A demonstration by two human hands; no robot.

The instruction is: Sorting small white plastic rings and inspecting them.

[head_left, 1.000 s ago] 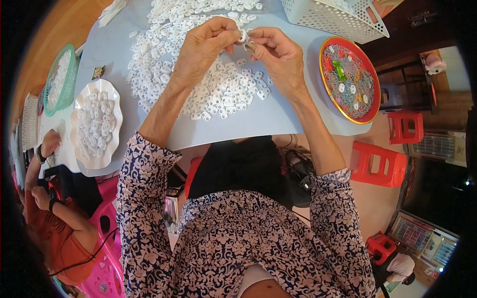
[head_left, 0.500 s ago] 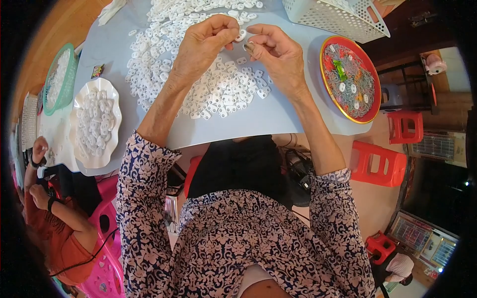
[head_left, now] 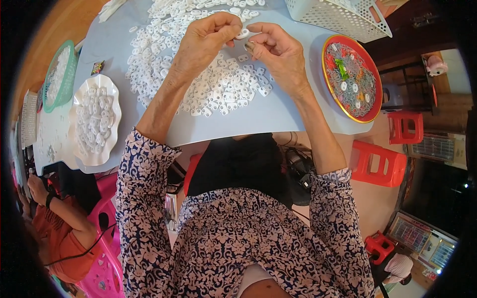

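My left hand is closed, its thumb and forefinger pinching a small white oval plastic piece with holes. Just right of that piece, my right hand has its fingers curled toward the thumb. Something dull and greyish shows at the right thumb tip; what the fingers pinch there, if anything, is too small to make out. Beneath and around both hands, a wide heap of similar white plastic pieces covers part of the pale table.
To the right stands a red, gold-rimmed tray of thin grey parts with some white pieces. A white perforated basket is at the far right. Leftward are a scalloped white dish of pieces, a green basket and a person in orange.
The white piece in my left hand has turned slightly, showing more of its face. My hands stay almost in place. The person at left has shifted their arms.
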